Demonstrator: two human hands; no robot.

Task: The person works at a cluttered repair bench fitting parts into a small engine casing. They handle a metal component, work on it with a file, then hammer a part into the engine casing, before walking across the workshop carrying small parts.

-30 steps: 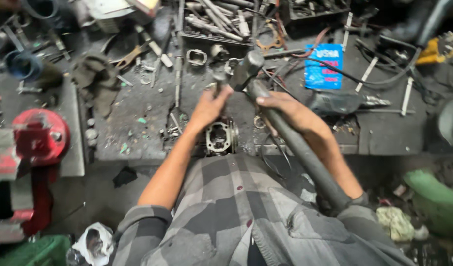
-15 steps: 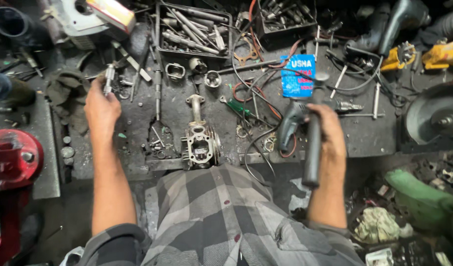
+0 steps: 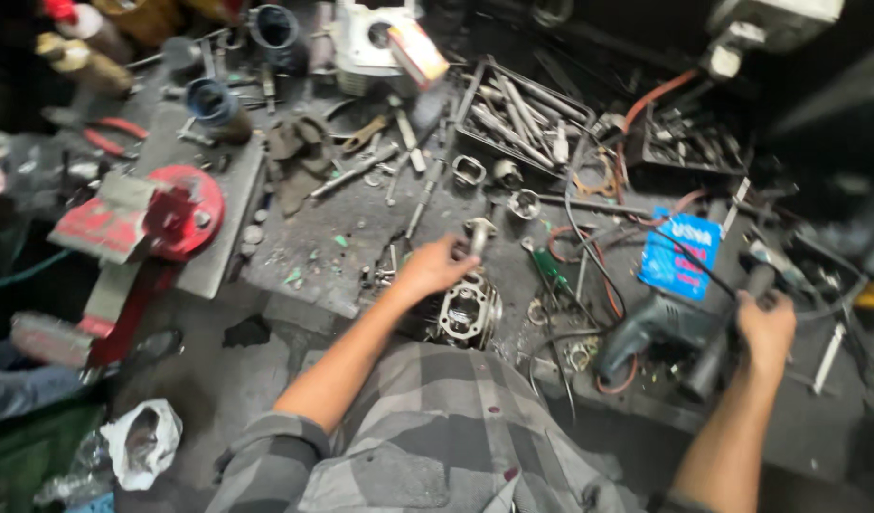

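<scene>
One engine cylinder (image 3: 465,312) near centre, one red vise (image 3: 157,217) left, one blue packet (image 3: 681,253) right, one power drill (image 3: 657,328) near right, two tool trays (image 3: 524,114) far, one white bag (image 3: 140,439) near left, two hands (image 3: 435,266) over one bench (image 3: 323,249)

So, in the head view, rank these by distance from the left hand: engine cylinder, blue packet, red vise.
From the left hand:
1. Engine cylinder, just below it, by the fingers.
2. Blue packet, off to its right.
3. Red vise, far left on the bench.

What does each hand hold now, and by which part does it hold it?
The left hand grips the metal engine part at its upper end. The right hand is closed around the dark handle of the power tool.
</scene>
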